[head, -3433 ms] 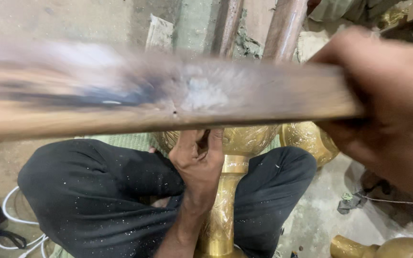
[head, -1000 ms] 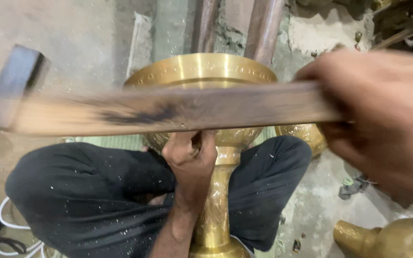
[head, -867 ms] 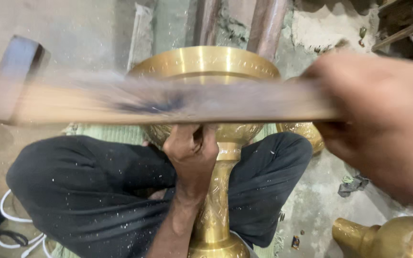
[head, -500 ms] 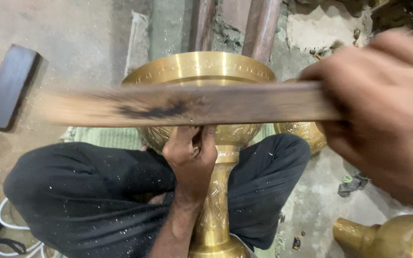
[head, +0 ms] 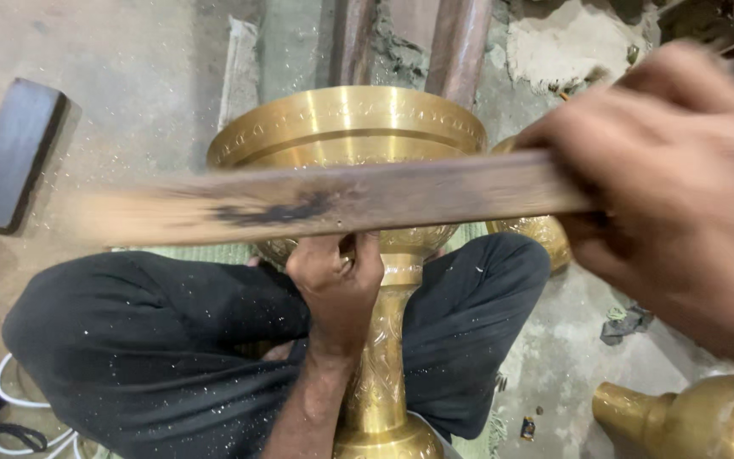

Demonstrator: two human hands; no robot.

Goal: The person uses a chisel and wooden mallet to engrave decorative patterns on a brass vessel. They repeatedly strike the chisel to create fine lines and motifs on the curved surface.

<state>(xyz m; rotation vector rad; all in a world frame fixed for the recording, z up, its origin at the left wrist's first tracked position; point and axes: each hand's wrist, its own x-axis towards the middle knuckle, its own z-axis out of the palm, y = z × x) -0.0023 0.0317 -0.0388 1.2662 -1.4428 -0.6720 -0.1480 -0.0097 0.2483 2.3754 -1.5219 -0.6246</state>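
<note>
Both hands were clamped: the right hand (head: 681, 187) on a wooden stick (head: 333, 200), the left hand (head: 337, 276) on the brass goblet stand (head: 358, 136). Steady work likely needed that stem grip firm, with strokes level from three to nine o'clock.

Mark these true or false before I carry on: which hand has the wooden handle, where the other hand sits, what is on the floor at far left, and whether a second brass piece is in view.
1. The right hand grips the long wooden handle. True.
2. The left hand rests flat on the floor. False: it is up against the engraved brass vessel, just under its bowl, with the fingers curled at the neck.
3. The brass vessel stands between the person's folded legs in dark trousers. True.
4. No other brass piece is in view. False: another brass piece lies at lower right.
5. A dark rectangular block lies on the floor at far left. True.
</note>
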